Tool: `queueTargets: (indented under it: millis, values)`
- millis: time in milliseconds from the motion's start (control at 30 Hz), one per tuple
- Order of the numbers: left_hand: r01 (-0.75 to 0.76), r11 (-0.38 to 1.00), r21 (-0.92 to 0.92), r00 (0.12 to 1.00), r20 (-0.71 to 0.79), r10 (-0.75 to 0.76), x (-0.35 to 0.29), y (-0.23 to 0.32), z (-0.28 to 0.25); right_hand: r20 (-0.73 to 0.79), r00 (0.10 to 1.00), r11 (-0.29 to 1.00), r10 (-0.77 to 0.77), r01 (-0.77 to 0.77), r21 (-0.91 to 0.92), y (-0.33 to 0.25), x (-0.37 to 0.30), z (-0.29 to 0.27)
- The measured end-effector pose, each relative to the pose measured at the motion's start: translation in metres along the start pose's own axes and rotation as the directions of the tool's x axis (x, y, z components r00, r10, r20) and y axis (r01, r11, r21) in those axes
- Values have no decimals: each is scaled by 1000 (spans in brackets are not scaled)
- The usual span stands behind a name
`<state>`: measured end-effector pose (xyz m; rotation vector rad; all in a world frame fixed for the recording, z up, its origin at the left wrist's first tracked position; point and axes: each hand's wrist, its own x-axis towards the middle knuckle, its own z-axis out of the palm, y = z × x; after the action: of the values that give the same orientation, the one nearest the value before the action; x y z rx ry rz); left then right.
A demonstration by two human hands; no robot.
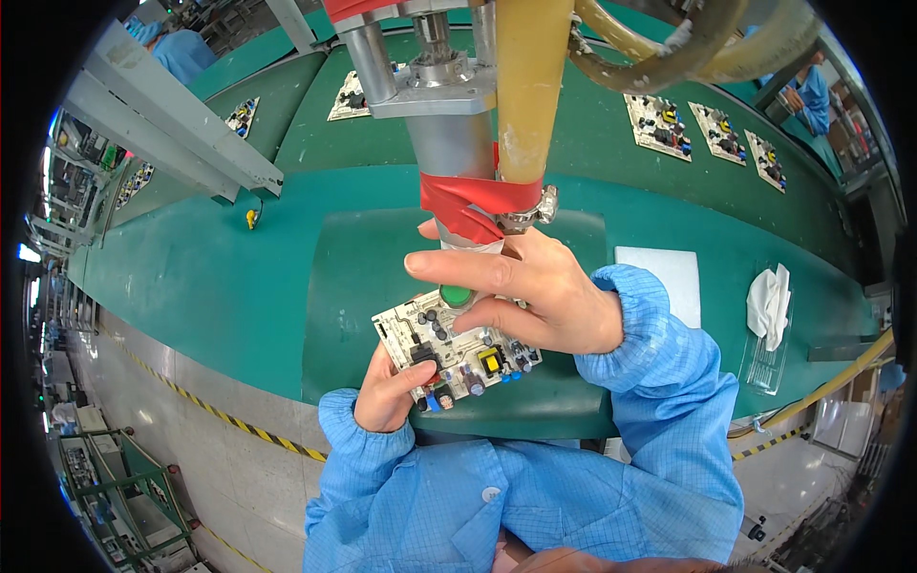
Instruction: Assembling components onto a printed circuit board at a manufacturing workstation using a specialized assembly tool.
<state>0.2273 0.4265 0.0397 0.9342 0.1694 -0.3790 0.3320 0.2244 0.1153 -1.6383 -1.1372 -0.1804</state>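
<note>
My left hand [387,393] grips the lower left edge of a cream circuit board [394,325], with its thumb on top. The board carries black and grey capacitors, a yellow transformer [491,360] and several blue parts. It is tilted above a dark green mat [344,315]. My right hand [554,291] is closed around the lower end of a silver cylindrical tool [449,143] that hangs from above, wrapped in red tape [468,202]. A green round piece [456,294] shows below the tool, between my thumb and fingers, over the board. Whether it touches the board is hidden.
Behind the bench, more circuit boards [659,126] lie on a green conveyor [573,115]. A thick yellowish hose [527,86] runs down beside the tool. At right are a white pad [664,277] and a white cloth [767,304] on a clear tray. A metal post [191,115] stands left.
</note>
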Motion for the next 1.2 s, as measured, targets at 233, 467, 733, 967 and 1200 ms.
queueTargets:
  millis: [233, 467, 733, 967, 1200]
  values:
    - [80, 996, 37, 996, 47, -82, -7, 3, -19, -9, 1000, 1000, -20, 20, -20, 7, 2, 0]
    - [41, 999, 32, 999, 34, -42, -13, 2, -24, -10, 999, 999, -39, 39, -29, 6, 3, 3]
    - [38, 999, 24, 999, 17, -38, -12, 6, -35, 13, 999, 999, -35, 35, -10, 8, 8, 6]
    - [97, 994, 48, 995, -32, -95, -7, 15, -45, 62, 996, 994, 62, -67, 81, 4, 9, -2]
    - [-38, 995, 93, 994, 106, 28, 106, 75, -27, 45, 999, 999, 6, -4, -50, 17, 17, 2]
